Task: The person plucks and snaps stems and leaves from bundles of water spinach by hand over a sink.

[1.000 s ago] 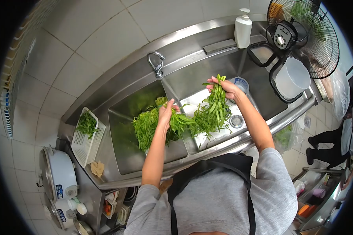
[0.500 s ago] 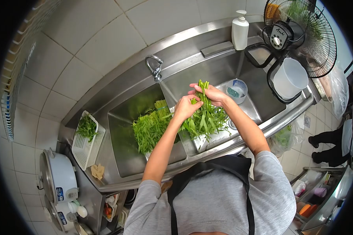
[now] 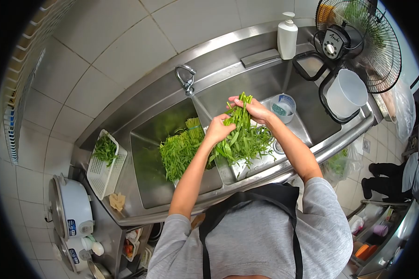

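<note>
Right hand (image 3: 257,110): grip holds the greens (image 3: 242,135) by their stems (image 3: 245,99), leaves (image 3: 236,151) hanging over the right sink basin (image 3: 265,83). Left hand (image 3: 219,129) touches the bunch; whether its grip is closed cannot be told. Risk: should the right grip slacken, loose stems may drop.

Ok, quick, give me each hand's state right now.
Left hand: touching the leafy greens; whether it grips them cannot be told.
Right hand: closed, holding the leafy greens by their stems.
</note>
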### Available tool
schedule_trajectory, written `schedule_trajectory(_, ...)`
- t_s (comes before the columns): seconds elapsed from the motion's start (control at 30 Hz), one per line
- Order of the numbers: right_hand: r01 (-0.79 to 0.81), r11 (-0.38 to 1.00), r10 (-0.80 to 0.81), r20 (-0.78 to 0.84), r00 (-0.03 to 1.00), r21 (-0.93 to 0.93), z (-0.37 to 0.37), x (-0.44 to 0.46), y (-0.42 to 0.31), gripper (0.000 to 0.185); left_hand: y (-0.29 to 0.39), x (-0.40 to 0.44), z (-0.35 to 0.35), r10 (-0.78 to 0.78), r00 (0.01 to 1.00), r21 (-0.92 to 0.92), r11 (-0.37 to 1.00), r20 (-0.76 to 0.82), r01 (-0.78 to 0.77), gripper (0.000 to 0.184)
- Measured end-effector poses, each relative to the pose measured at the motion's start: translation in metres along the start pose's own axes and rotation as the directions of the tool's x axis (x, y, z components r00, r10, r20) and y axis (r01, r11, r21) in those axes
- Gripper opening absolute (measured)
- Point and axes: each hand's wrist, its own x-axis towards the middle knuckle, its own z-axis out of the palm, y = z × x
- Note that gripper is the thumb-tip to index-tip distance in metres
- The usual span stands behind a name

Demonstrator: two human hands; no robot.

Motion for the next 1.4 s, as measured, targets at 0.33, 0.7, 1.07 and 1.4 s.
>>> schedule_trajectory(0.33,-0.097,0.993,0.094,-0.051,0.994,-0.067,-0.006,-0.003,-0.007,0.039,-0.006,-0.002,-0.021,-0.015,0.990,-0.299,0.953,0.139,0.056,0.024)
schedule_trajectory(0.7,-0.128,0.985,0.135,0.061,0.989,-0.113,0.008,-0.007,-0.013,0.054,0.018,0.007,-0.032,0.117,0.978,-0.028,0.992,-0.170,-0.123,0.021)
schedule_trajectory(1.07,-0.041,0.971,0.057,0.058,0.997,-0.235,0.018,-0.005,-0.013,0.054,0.005,0.021,-0.021,0.014,0.986,-0.241,0.969,-0.167,-0.055,0.020)
schedule_trajectory(1.4,-0.030,0.993,-0.008,-0.318,0.948,-0.115,-0.040,-0.015,0.009,0.019,-0.018,0.008,-0.073,-0.211,0.919,-0.475,0.879,-0.333,0.030,0.022)
